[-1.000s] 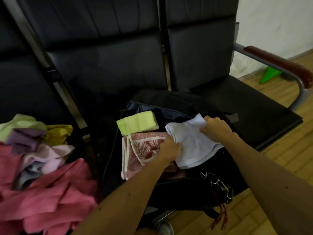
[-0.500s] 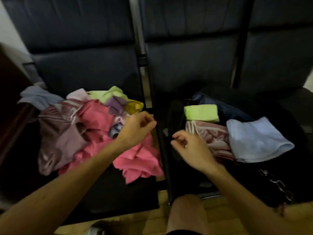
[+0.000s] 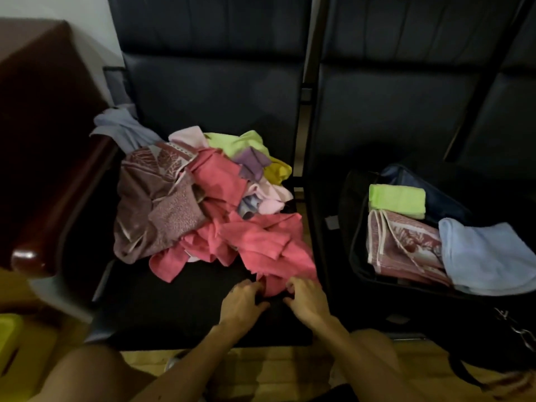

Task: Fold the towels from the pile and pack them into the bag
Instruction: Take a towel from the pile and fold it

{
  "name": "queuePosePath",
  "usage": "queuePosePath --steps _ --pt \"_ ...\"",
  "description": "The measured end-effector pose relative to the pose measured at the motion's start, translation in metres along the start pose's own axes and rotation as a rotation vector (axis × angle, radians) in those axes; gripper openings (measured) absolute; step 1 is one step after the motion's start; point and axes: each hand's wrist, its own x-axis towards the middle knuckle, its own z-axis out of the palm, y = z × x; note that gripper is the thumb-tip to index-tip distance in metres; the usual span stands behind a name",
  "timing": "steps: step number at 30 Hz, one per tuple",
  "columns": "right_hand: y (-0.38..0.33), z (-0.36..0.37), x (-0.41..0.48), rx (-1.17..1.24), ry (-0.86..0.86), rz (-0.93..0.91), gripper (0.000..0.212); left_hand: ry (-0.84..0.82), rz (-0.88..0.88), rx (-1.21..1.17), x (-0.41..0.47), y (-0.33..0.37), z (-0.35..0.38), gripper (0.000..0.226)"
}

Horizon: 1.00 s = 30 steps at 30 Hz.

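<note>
head view: left hand (image 3: 242,304) and right hand (image 3: 309,300) both pinch near corner of crumpled pink terry towel (image 3: 261,242) on black seat (image 3: 174,309).

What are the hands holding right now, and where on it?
The left hand and right hand both appear to grip the pink towel by its near edge.

Messy towel pile (image 3: 185,198) is lying at left, w/ pink towel (image 3: 261,242) trailing toward front. Black bag (image 3: 352,250) is sitting open at right, holding 3 folded: green towel (image 3: 397,200), patterned towel (image 3: 406,248), blue towel (image 3: 487,256).
</note>
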Motion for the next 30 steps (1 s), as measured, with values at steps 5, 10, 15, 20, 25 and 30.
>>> queuePosePath --steps 5,10,15,20,25,30 --pt "-0.009 0.009 0.005 -0.046 0.037 0.002 0.018 0.061 0.023 -0.016 0.006 -0.002 0.015 0.019" --pt "-0.007 0.007 0.0 0.085 -0.013 -0.019 0.037 0.164 0.097 -0.244 0.004 0.001 0.004 0.019" --pt "-0.033 -0.041 -0.016 0.328 0.139 -0.122 0.066 0.275 0.208 -0.453 0.002 0.032 -0.074 0.019" --pt "-0.085 -0.138 -0.046 0.501 0.352 -0.312 0.056 0.404 0.354 -0.598 -0.012 0.083 -0.185 0.02" --pt "-0.134 -0.225 -0.098 0.621 0.466 -0.495 0.076 0.594 0.495 -0.745 -0.038 0.139 -0.294 0.012" --pt "-0.171 -0.259 -0.157 0.636 0.518 -0.59 0.087 0.603 0.548 -0.951 -0.088 0.179 -0.357 0.014"
